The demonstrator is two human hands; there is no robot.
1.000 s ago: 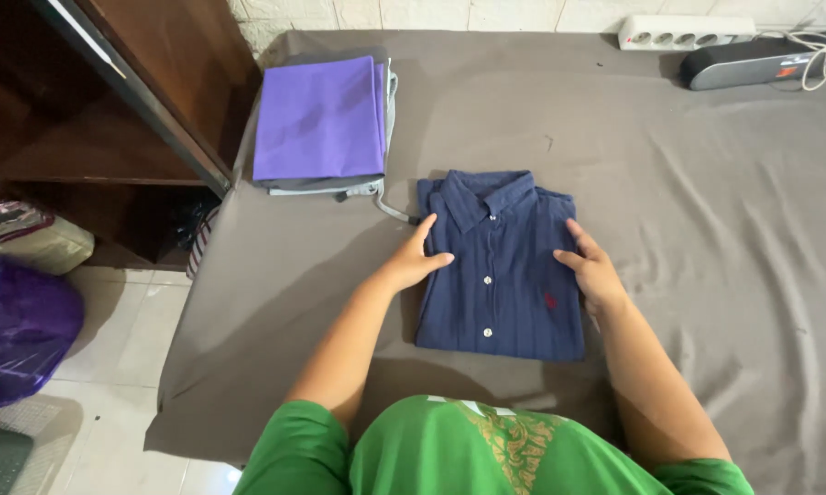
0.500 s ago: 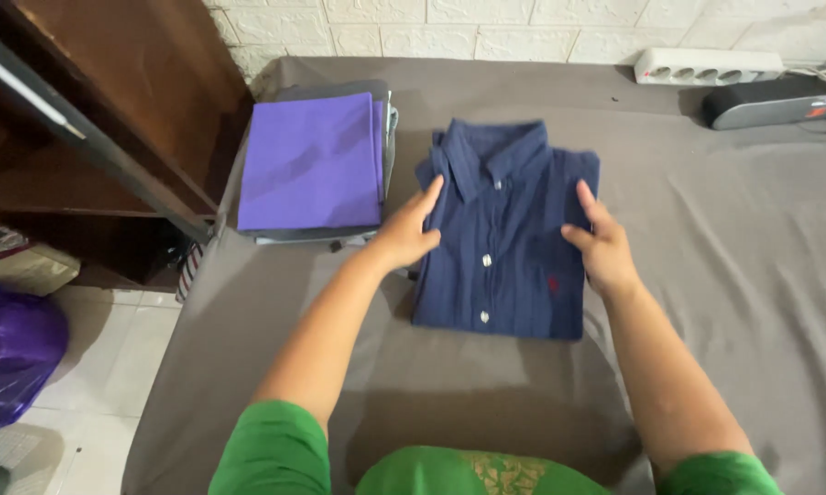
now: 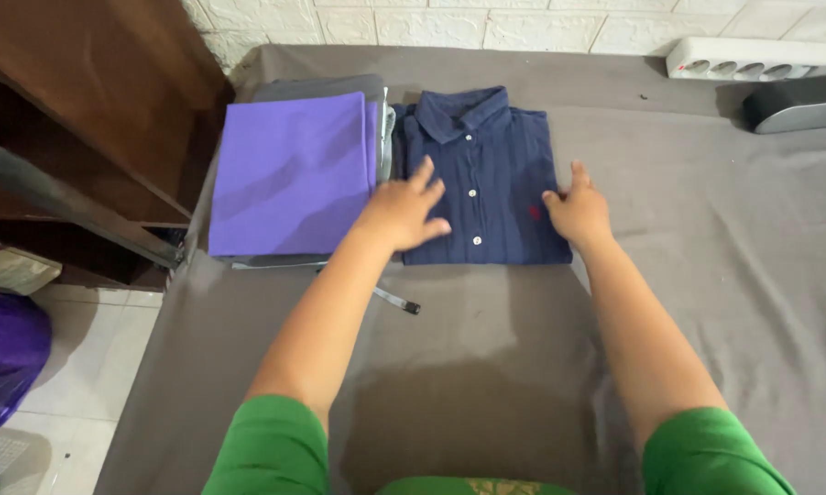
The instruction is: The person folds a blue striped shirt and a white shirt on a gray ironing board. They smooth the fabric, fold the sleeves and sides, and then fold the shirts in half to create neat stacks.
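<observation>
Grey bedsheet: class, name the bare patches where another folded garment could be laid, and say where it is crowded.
Free: the grey sheet right of the navy shirt, up to the power strip and dark speaker; also the strip nearer the person. Crowded: far left, where the purple pile touches the shirt, under the left hand and right hand.

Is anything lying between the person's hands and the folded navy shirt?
Nothing visible. The left hand lies flat on the folded navy shirt at its left edge, and the right hand presses its right edge. The purple folded stack sits beside the shirt, against its left side.
</observation>
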